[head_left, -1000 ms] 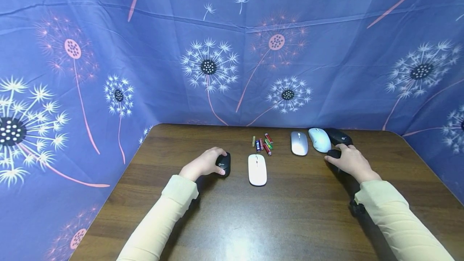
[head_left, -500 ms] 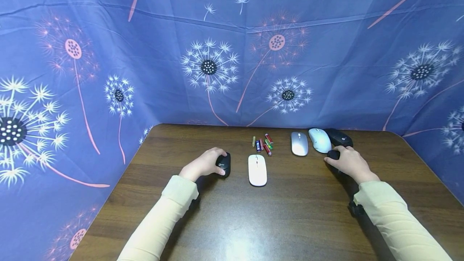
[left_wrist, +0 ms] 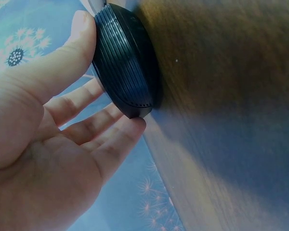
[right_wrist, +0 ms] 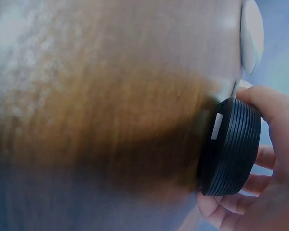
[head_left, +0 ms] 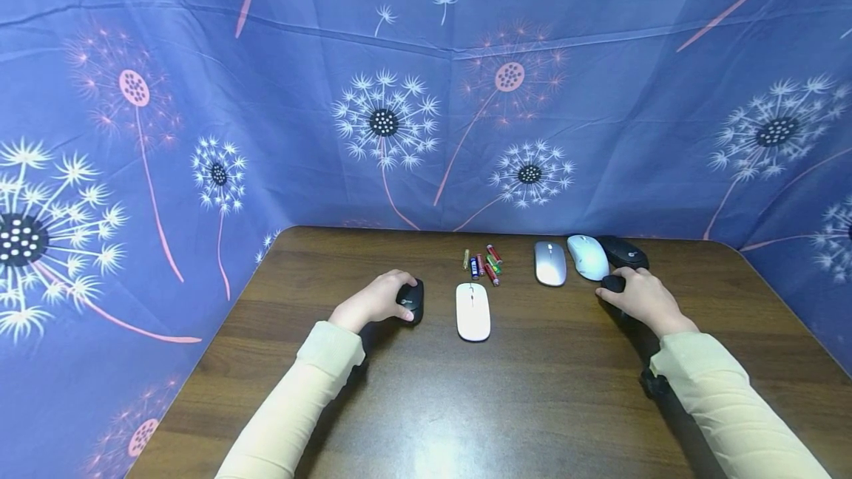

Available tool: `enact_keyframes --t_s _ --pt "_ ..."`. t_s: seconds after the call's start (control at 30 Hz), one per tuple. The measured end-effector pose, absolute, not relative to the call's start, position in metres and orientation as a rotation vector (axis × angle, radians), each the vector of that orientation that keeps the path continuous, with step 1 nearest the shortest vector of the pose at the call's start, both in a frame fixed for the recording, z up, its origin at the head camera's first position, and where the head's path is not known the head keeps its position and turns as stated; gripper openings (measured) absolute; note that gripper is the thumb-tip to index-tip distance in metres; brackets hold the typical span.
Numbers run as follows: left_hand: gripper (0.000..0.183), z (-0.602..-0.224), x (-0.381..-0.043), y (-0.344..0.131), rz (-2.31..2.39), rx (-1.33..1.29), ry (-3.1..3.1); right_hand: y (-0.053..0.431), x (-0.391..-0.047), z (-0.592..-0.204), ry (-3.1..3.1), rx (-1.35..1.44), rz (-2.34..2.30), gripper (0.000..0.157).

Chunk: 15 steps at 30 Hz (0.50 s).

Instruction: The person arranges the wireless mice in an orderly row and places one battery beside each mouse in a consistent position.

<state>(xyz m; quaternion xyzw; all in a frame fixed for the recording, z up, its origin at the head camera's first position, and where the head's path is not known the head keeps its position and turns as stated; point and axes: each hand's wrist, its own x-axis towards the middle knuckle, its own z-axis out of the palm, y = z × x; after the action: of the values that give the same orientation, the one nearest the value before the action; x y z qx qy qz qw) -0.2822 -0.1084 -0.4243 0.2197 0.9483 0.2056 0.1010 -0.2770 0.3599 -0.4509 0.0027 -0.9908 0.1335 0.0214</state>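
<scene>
Grips left mouse [head_left: 413,301] in left hand [head_left: 376,301], right mouse [head_left: 613,284] in right hand [head_left: 642,294], near four loose mice [head_left: 473,320], at least six batteries [head_left: 474,267].

Blue dandelion-print cloth [head_left: 439,113], wooden table [head_left: 532,390], loose batteries [head_left: 480,265] behind a white mouse [head_left: 473,314], silver mouse [head_left: 550,266]

Bright head view, hazy wrist views
Glare whitened the brown wood-grain tabletop [head_left: 532,375] nearer than the bare left hand [head_left: 374,301] and right hand [head_left: 644,297]; shadows fell beside both.

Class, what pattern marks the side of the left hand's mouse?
The mouse has parallel ridges, clearest in the left wrist view.
</scene>
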Motion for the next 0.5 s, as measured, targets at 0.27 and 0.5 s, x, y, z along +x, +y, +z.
enact_keyframes --t_s 0.27,0.5 --pt "0.058 -0.424 -0.282 -0.108 0.608 0.671 2.806 0.362 -0.277 -0.446 -3.062 0.037 0.408 0.067" --pt "0.058 -0.424 -0.282 -0.108 0.619 0.678 2.810 0.364 -0.277 -0.438 -3.057 0.052 0.399 0.069"
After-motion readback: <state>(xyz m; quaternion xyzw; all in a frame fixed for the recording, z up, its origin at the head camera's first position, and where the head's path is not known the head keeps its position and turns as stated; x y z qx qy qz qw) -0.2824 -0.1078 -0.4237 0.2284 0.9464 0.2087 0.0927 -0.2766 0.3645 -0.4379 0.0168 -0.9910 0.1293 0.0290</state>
